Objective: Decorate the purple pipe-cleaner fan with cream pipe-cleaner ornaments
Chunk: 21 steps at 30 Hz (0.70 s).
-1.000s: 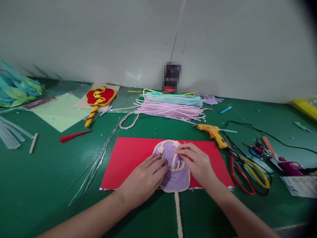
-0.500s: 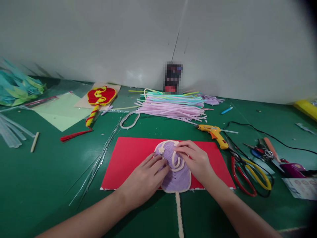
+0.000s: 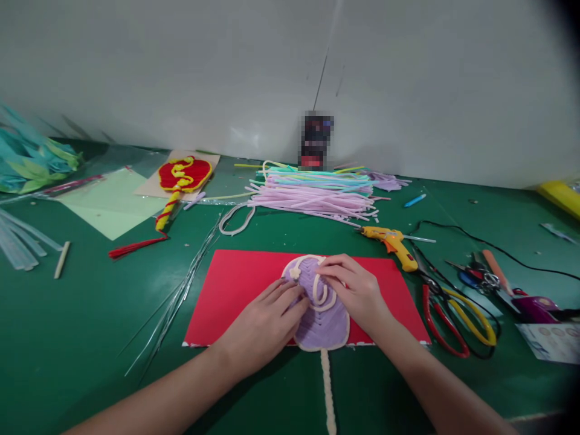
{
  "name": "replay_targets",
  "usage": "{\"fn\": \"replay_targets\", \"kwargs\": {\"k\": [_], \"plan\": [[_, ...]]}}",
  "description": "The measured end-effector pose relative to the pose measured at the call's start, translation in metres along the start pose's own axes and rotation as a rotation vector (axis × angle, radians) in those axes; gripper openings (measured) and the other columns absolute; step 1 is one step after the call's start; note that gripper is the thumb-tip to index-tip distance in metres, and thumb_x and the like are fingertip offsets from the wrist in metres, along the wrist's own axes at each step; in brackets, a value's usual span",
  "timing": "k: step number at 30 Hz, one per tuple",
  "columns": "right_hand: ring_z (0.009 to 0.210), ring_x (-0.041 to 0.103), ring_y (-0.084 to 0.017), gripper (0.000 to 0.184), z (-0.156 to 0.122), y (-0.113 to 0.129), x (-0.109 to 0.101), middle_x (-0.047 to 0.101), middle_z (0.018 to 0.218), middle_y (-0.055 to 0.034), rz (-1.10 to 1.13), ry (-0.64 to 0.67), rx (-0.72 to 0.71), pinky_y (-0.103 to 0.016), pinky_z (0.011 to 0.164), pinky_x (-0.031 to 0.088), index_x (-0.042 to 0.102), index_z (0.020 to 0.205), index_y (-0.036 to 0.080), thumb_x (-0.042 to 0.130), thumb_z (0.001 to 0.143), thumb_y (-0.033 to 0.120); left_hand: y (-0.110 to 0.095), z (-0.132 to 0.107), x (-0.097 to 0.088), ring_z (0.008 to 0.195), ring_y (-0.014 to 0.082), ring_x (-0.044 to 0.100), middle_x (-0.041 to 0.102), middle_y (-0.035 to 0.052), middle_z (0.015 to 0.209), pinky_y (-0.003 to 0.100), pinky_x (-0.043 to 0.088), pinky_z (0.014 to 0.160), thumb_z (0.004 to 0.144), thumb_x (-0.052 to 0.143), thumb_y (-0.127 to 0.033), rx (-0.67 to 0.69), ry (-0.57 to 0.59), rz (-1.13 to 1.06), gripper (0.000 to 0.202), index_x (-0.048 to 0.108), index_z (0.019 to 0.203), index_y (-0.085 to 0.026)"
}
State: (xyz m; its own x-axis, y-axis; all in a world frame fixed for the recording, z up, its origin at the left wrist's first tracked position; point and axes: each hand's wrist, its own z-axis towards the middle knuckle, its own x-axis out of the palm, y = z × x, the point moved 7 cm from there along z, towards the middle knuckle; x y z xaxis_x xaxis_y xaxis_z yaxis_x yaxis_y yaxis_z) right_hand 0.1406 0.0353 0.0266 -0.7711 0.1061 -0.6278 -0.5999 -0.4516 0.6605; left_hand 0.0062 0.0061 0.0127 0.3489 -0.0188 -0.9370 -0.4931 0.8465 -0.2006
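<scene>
A lilac pipe-cleaner fan [image 3: 324,329] with a cream edge and a braided cream handle [image 3: 327,386] lies flat on a red board [image 3: 244,284]. A curled cream pipe cleaner [image 3: 321,296] is on its face, near a small cream flower [image 3: 295,273]. My left hand [image 3: 267,320] lies over the fan's left side, fingers bent and closed where the lower end of the curl runs under the fingertips; the exact grip is partly hidden. From the right, my right hand [image 3: 357,290] pinches the curl's upper part between thumb and fingers.
Pink and mint pipe cleaners [image 3: 312,199] lie along the back. A yellow glue gun [image 3: 392,241], red-and-yellow-handled pliers [image 3: 457,320] and scissors [image 3: 484,278] are at the right. Thin wires [image 3: 185,284] and a red-and-yellow fan [image 3: 183,178] are at the left.
My right fingertips have shifted very slightly left along with the upper part of the curl. My left hand stays almost in place on the fan.
</scene>
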Motion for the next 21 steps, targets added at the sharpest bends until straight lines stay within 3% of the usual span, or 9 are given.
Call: {"fn": "replay_targets", "kwargs": {"k": [9,16,21], "plan": [[0.091,0.057,-0.015,0.023,0.003,-0.001,0.005,0.059,0.096,-0.0045,0.026,0.062,-0.026,-0.029,0.079,0.048,0.063,0.094,0.024,0.046,0.084,0.014,0.0,0.001,-0.001,0.111,0.0203,0.05,0.056,0.0083,0.114,0.04,0.041,0.097,0.084,0.044,-0.018,0.005,-0.026,-0.01,0.029,0.049,0.113,-0.016],[0.09,0.057,-0.014,0.019,0.004,0.002,0.016,0.062,0.092,-0.0038,0.054,0.091,-0.023,-0.029,0.08,0.047,0.065,0.089,0.023,0.051,0.082,0.013,0.005,0.003,-0.004,0.103,0.0169,0.053,0.058,0.0075,0.109,0.034,0.044,0.094,0.086,0.041,-0.019,-0.065,-0.049,-0.075,0.03,0.044,0.115,-0.014],[0.091,0.057,-0.015,0.017,0.005,-0.001,0.02,0.064,0.093,-0.0025,0.057,0.137,-0.033,-0.031,0.083,0.046,0.064,0.091,0.024,0.053,0.081,0.017,0.002,0.004,0.001,0.102,0.0188,0.053,0.057,0.0056,0.104,0.037,0.042,0.095,0.085,0.043,-0.02,-0.004,0.023,-0.003,0.032,0.045,0.117,-0.019]]}}
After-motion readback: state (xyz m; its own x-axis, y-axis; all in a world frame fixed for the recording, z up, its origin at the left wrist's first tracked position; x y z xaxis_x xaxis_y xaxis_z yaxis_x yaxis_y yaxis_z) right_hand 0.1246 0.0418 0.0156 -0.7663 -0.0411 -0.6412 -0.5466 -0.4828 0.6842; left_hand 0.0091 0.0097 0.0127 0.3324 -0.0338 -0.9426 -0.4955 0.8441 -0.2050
